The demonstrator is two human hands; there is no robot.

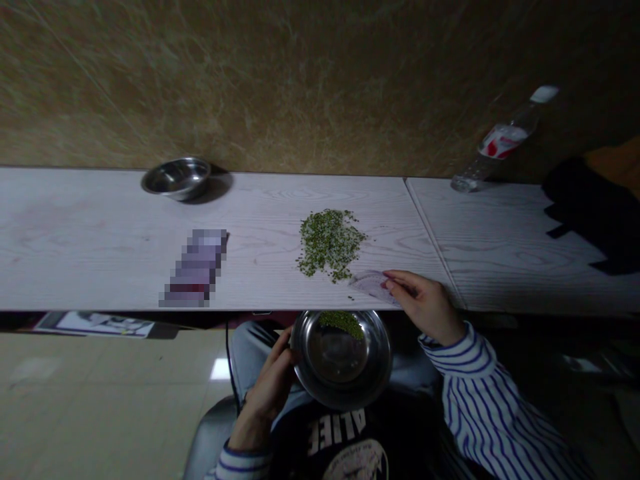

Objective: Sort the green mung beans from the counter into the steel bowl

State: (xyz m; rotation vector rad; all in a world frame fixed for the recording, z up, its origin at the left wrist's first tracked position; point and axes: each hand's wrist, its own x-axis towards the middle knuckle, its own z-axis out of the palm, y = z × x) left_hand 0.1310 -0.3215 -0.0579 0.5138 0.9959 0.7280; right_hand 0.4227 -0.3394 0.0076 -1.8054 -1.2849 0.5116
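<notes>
Pixelation hides the details of the flat purple item (194, 268).

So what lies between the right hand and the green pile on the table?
In the head view, a clear protractor, pinched by the right hand, its far end close to the green pile.

green grains (327, 241), blue-striped white sleeve (495, 407)

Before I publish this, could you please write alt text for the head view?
A left hand holds a metal bowl containing some small green grains at the table's near edge. The right hand holds a clear, rounded plastic piece beside a loose green pile. Another metal bowl and a labelled bottle are near the wall.
</notes>
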